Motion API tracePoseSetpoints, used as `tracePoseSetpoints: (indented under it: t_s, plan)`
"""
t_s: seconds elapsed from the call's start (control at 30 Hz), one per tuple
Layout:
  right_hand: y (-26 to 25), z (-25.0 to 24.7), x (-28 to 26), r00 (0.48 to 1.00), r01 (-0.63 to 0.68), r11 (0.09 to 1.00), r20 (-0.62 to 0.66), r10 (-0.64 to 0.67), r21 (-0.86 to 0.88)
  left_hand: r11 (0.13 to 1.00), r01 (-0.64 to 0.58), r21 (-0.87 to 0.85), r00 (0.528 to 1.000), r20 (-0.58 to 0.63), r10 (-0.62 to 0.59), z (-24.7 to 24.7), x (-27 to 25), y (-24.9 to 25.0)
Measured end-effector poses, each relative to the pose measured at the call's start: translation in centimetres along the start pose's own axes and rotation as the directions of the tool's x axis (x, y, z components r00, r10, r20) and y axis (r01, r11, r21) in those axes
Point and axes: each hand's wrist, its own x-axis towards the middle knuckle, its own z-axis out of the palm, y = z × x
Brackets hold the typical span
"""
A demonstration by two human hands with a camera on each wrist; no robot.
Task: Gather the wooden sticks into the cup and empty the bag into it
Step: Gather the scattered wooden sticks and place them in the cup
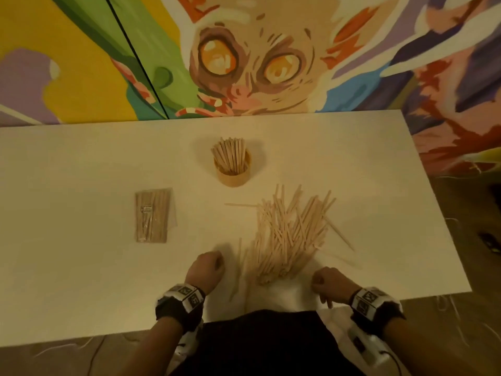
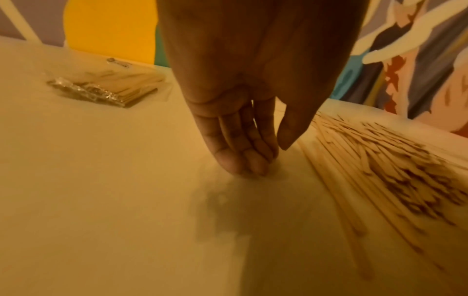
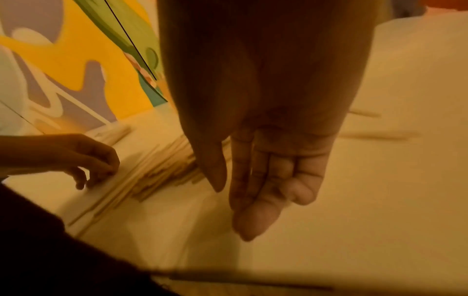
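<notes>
A round wooden cup [image 1: 232, 173] stands mid-table, holding several upright wooden sticks [image 1: 230, 156]. A big fan of loose sticks [image 1: 290, 234] lies on the table in front of me, also seen in the wrist views as a pile [image 2: 392, 160] [image 3: 162, 170]. A clear bag of sticks [image 1: 152, 215] [image 2: 108, 86] lies flat to the left. My left hand [image 1: 208, 267] [image 2: 253, 156] is left of the pile's near end, empty, with its fingertips on the table. My right hand [image 1: 328, 286] [image 3: 253, 190] hovers right of the near end, its fingers hanging loose and empty.
The white table [image 1: 81, 267] ends close to my dark clothing [image 1: 265, 335] and at a right edge [image 1: 444, 213]. A painted mural wall [image 1: 244, 63] rises behind it. Single stray sticks lie apart from the pile [image 1: 340, 236] [image 1: 240, 204] [image 1: 238, 270].
</notes>
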Motion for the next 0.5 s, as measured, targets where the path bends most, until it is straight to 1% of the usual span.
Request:
tracePoseSetpoints:
  t_s: [0.03,0.13,0.27,0.33,0.37,0.43,0.5]
  plan:
    - [0.7,0.7,-0.3,1.0,-0.007,1.0,0.014,0.007,0.0,1.0,0.016,0.016,1.0,-0.011,-0.016,0.4,-0.3,0.4]
    - [1.8,1.6,-0.7,1.0,-0.003,0.999,-0.029,0.004,0.046,0.998,0.058,0.027,0.997,-0.054,-0.057,1.1,-1.4,2.7]
    - [1.8,1.7,-0.8,0.999,0.048,0.998,-0.025,-0.047,0.043,0.987,0.128,0.095,0.988,-0.103,-0.118,2.6,-2.1,6.3]
    - [1.6,1.6,-0.8,0.997,0.069,0.997,-0.021,-0.069,0.046,0.982,0.094,0.163,0.994,-0.077,-0.082,4.0,-1.7,8.0]
    - [1.6,1.6,-0.8,0.997,0.079,0.996,-0.022,-0.078,0.044,0.978,0.098,0.186,0.994,-0.069,-0.086,4.7,-1.4,8.8]
    - [1.9,1.5,-0.5,0.996,0.088,0.996,-0.019,-0.088,0.029,0.977,0.18,0.116,0.982,-0.082,-0.171,5.4,-0.5,10.5]
    - [2.2,1.5,-0.2,0.996,0.092,0.995,-0.009,-0.092,0.033,0.973,0.205,0.104,0.975,-0.112,-0.194,5.8,0.5,11.8]
